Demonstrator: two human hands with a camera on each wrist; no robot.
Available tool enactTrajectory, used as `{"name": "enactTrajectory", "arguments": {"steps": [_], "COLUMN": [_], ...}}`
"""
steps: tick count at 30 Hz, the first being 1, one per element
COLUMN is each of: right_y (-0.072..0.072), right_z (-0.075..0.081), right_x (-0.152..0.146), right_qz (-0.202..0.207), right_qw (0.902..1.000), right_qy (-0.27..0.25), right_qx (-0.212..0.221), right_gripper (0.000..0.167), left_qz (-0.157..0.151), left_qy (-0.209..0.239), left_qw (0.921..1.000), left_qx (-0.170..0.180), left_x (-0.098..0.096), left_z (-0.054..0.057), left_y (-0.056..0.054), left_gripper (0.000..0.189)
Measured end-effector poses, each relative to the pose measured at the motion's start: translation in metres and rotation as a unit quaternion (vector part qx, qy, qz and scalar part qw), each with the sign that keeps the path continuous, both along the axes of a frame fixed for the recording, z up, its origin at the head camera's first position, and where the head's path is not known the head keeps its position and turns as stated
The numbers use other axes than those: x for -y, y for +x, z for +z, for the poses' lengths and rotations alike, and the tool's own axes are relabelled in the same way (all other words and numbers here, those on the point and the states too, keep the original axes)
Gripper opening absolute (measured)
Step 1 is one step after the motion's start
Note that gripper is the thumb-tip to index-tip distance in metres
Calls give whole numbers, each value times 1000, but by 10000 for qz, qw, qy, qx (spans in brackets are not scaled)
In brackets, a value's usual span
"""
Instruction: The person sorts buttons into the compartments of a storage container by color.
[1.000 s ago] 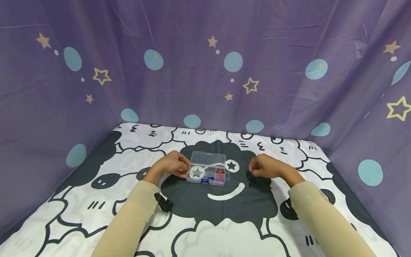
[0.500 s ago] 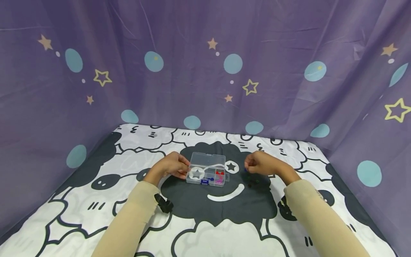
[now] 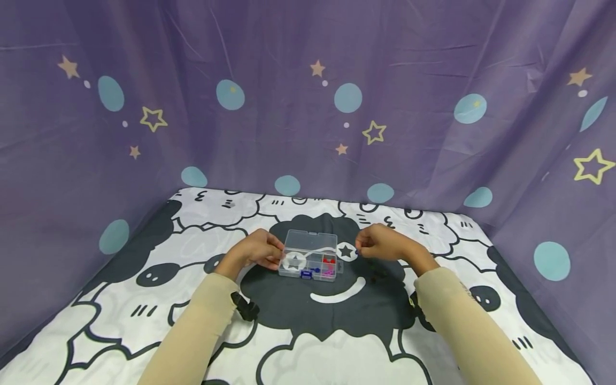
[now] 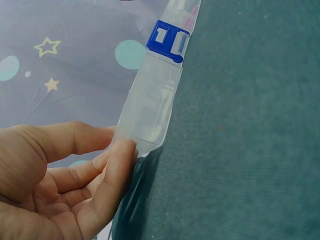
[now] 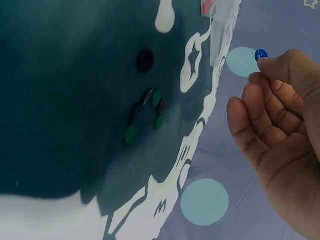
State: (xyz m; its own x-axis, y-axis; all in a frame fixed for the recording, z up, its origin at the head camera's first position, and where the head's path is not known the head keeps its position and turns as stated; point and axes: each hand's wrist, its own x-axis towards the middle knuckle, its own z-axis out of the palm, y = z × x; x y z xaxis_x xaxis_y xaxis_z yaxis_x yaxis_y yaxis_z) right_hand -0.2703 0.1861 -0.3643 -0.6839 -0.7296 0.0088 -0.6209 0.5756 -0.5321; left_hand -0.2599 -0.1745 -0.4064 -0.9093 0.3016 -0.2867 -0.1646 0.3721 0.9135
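A clear plastic compartment box (image 3: 312,239) stands on the dark patch of the cloth, lid raised at the back. Small blue, red and pink pieces lie in its compartments. My left hand (image 3: 258,248) grips the box's left end, thumb and fingers at the corner beside the front wall (image 4: 150,95). To the right of the box, my right hand (image 3: 385,243) pinches a blue button (image 5: 261,54) between thumb and forefinger, held above the cloth. Several green buttons (image 5: 130,134) and dark buttons (image 5: 145,60) lie on the cloth beneath that hand.
The box has a blue latch (image 3: 306,274) at its front. Under everything spreads a cloth (image 3: 332,358) printed with cartoon sheep. A purple curtain (image 3: 289,144) with stars and dots hangs behind and at both sides.
My right hand has moved left toward the box, carrying the blue button away from the buttons on the cloth. My left hand keeps its grip on the box.
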Motion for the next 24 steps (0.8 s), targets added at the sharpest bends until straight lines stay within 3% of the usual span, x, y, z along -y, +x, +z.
{"name": "enactTrajectory", "arguments": {"steps": [11,24], "right_y": [0,5], "right_z": [4,0], "right_x": [21,47], "right_qz": [79,280], "right_qw": [9999,9995], "right_qy": [-13,-11], "right_qx": [-150,155], "right_gripper": [7,9], "left_qz": [26,46], "left_qy": [13,-29], "left_qw": [10000,10000], "left_qx": [13,12], "left_x": [0,-1], "left_z": [1,2], "left_y": [0,2], "left_gripper": [26,26]}}
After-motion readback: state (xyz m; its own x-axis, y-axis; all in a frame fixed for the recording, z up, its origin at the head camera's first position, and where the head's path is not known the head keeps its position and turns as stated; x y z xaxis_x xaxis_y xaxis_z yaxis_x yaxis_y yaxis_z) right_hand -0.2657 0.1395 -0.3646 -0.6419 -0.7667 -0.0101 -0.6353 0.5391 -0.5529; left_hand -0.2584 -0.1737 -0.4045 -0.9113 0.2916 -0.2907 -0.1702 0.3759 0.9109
